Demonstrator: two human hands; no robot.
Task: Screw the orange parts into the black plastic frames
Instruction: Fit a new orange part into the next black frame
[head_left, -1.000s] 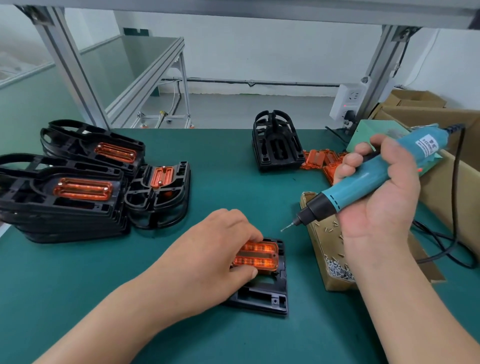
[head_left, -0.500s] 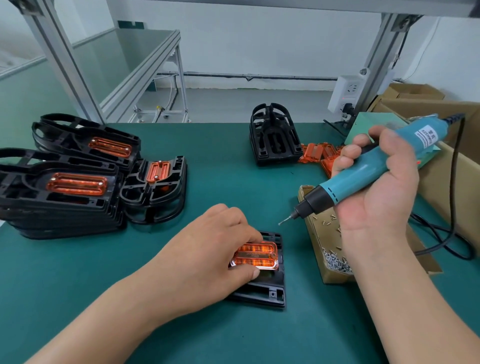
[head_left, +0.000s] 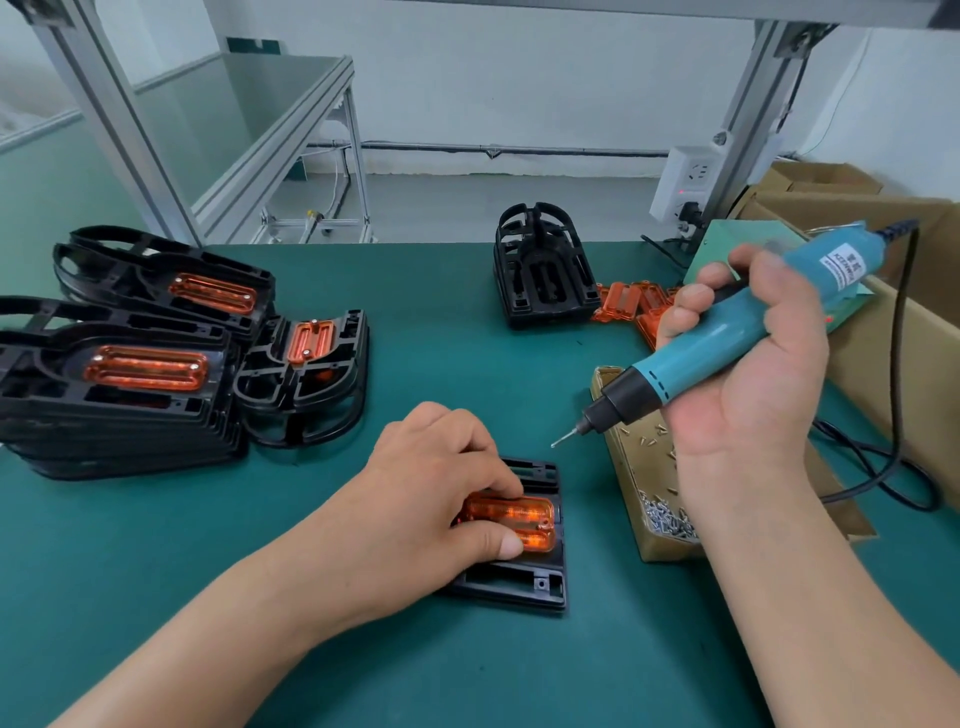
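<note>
Orange part (head_left: 511, 519): light, stiff, slick plastic; my left hand (head_left: 431, 499) pinches its edges into the black frame (head_left: 524, 587); right hand (head_left: 753, 374) grips electric screwdriver (head_left: 711, 343).

On the table (head_left: 467, 364), stacked frames (head_left: 119, 405) lie left — a single frame (head_left: 519, 587) front and middle, a screw box (head_left: 670, 548) right of it; behind stands another frame (head_left: 543, 270), loose parts (head_left: 621, 301) on its right.

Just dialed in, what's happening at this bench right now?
A person's left hand pinches an orange part seated in a black frame on the green table. The right hand grips a blue electric screwdriver, its bit in the air beside the frame, touching nothing. A box of screws sits below that hand; fitted frames are stacked at left.
</note>
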